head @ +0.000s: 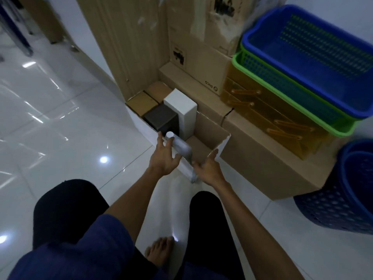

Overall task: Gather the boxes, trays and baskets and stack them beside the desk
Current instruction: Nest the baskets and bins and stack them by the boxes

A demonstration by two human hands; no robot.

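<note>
An open white-sided cardboard box (222, 143) stands on the floor against the desk's wooden side panel (123, 37). Inside it are two small brown boxes (149, 98), a dark box (161, 118) and a tall white box (181, 110). Over its near rim I hold a blurred grey tube (182, 150) with a white cap. My left hand (164, 158) grips its upper end. My right hand (209, 168) holds its lower end, thumb stretched toward the box rim. A blue basket (314, 63) sits nested in a green basket (282, 93).
The baskets rest on amber plastic trays (268, 116), which stand on a long flat cardboard box (252, 158). Tall cardboard boxes (193, 43) lean behind. Dark blue round baskets (343, 199) stand at the right. Glossy white tiles lie to the left; my bare foot (159, 253) is below.
</note>
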